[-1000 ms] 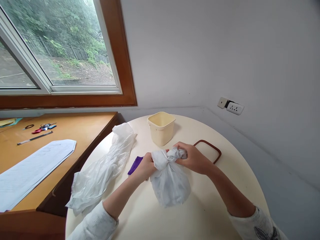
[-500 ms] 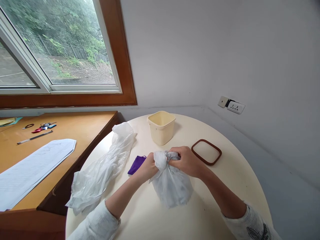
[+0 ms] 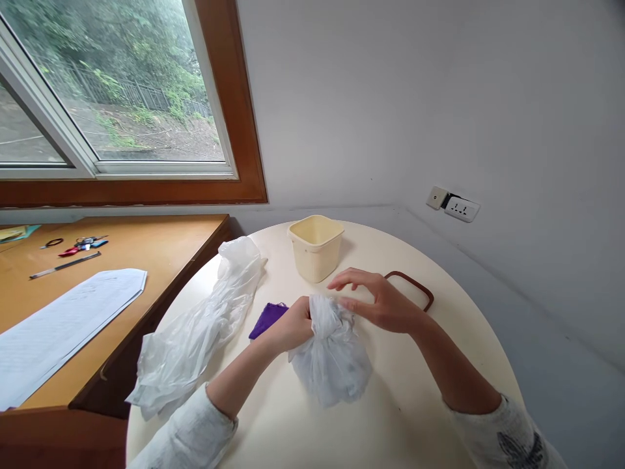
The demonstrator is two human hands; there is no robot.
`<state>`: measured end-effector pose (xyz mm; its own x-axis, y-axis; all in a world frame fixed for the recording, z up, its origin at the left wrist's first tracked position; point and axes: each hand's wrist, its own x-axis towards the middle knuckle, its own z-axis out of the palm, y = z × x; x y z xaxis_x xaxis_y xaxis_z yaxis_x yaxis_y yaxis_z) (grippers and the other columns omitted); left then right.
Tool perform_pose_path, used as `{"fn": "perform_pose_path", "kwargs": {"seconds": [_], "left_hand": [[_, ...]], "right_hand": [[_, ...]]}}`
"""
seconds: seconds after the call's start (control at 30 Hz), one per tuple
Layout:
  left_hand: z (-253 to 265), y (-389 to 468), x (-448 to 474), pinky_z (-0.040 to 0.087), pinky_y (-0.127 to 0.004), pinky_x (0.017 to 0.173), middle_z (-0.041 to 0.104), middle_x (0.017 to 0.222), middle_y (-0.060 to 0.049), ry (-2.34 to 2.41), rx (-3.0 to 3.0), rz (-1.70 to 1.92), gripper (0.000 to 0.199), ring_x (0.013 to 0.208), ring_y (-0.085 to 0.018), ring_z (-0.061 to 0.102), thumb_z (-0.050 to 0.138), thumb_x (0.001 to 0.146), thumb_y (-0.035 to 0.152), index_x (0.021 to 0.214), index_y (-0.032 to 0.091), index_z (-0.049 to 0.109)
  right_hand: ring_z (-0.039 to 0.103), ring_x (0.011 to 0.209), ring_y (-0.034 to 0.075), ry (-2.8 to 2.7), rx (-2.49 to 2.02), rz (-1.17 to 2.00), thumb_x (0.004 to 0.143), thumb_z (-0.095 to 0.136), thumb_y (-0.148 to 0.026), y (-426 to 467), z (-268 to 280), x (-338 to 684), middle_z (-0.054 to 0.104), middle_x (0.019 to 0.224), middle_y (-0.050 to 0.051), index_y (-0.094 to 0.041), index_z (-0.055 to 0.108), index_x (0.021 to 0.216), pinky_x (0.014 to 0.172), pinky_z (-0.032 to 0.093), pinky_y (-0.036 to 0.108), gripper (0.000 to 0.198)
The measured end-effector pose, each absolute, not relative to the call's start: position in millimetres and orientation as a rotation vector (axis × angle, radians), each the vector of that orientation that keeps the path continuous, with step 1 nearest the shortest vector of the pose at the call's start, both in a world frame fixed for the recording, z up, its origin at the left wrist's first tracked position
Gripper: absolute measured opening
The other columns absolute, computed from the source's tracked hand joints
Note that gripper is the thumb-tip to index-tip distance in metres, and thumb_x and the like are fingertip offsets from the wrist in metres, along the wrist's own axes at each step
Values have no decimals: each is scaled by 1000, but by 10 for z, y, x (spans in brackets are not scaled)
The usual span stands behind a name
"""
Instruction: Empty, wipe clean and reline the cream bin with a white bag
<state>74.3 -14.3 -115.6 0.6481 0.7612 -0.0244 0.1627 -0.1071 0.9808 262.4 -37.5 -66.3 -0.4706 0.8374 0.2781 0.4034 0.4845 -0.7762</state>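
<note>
A filled white plastic bag (image 3: 333, 371) rests near the middle of the round table, its top twisted into a knot. My left hand (image 3: 291, 324) is closed on the left side of that knotted top. My right hand (image 3: 378, 301) hovers at the knot's right side with thumb and fingers apart, the thumb close to the plastic. Partly behind my left hand lies a small purple pouch (image 3: 267, 319). Beyond the hands stands a cream square bin (image 3: 316, 257). A brown rounded frame (image 3: 415, 281) is partly covered by my right hand.
Along the left of the white table (image 3: 420, 417) stretches a crumpled white plastic bag (image 3: 205, 332). The wooden desk (image 3: 161, 241) to the left carries papers (image 3: 73, 326), a pen (image 3: 66, 264) and keys (image 3: 86, 243). A wall socket (image 3: 462, 208) is at the right.
My right hand has let go of the knot; its fingers have opened and lifted to the right. My left hand keeps its grip, and the knotted top has shifted slightly.
</note>
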Motion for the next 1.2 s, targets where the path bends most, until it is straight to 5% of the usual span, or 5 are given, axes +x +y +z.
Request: {"fn": "perform_pose_path", "kwargs": {"seconds": [0.2,0.43,0.83,1.2], "left_hand": [[-1055,-174,775,43,-24,68,56,77,1,753,1763,609,9,79,-15,52,59,66,16,74,16,56],[-1106,-54,710,35,-21,52,48,62,4,647,1823,322,7,58,-9,43,56,69,18,66,13,53],[-1094,-41,835,43,-22,66,53,91,-4,563,1301,745,12,76,-13,51,71,64,24,67,14,67],[-1137,-55,911,45,-25,61,60,64,-1,580,1027,934,22,60,-12,55,64,76,34,81,13,65]], "right_hand": [[51,106,17,-2411,-872,666,80,55,-19,-389,-629,2469,61,108,1,-26,58,103,93,33,34,25],[54,94,15,-2521,-929,543,80,56,-30,-338,-705,2565,61,96,1,-21,53,84,96,27,38,11],[42,118,21,-2199,-993,765,80,57,-33,-463,-1004,2820,48,124,6,-23,51,80,98,32,39,12],[49,99,20,-2069,-1125,667,81,54,-33,-550,-1330,2654,55,101,5,-23,60,86,89,38,38,12]]}}
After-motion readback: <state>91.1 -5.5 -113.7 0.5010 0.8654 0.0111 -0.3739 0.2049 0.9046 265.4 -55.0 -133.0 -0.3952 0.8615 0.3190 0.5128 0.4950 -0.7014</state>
